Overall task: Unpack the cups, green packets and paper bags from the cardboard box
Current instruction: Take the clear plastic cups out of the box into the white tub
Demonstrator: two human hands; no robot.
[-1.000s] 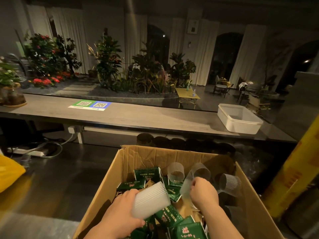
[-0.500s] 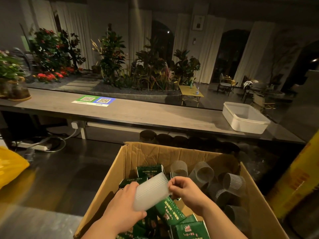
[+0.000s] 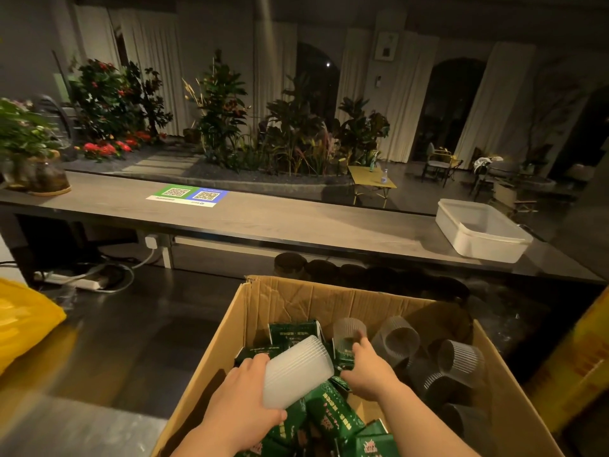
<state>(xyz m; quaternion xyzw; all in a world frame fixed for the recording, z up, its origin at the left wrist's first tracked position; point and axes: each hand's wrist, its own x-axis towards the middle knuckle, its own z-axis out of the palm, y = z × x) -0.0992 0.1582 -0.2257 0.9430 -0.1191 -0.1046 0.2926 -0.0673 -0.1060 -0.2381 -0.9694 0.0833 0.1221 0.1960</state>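
Observation:
An open cardboard box (image 3: 296, 301) stands in front of me, low in the head view. Inside lie several green packets (image 3: 329, 410) and several clear ribbed cups (image 3: 461, 361) tumbled on the right. My left hand (image 3: 244, 404) grips a stack of whitish ribbed cups (image 3: 296, 371), tilted over the packets. My right hand (image 3: 369, 367) reaches deeper into the box, its fingers curled on the lower part of one upright clear cup (image 3: 347, 331). No paper bags show.
Beyond the box runs a long grey counter (image 3: 263, 219) with a white plastic tub (image 3: 481, 229) at its right and a QR card (image 3: 188, 195). A yellow bag (image 3: 23, 324) lies at left, a yellow object (image 3: 576, 357) stands at right, and cables (image 3: 82, 282) lie below.
My right hand slid a loose cup into the stack held by my left hand, then moved forward onto another clear cup. The left hand kept its grip on the stack.

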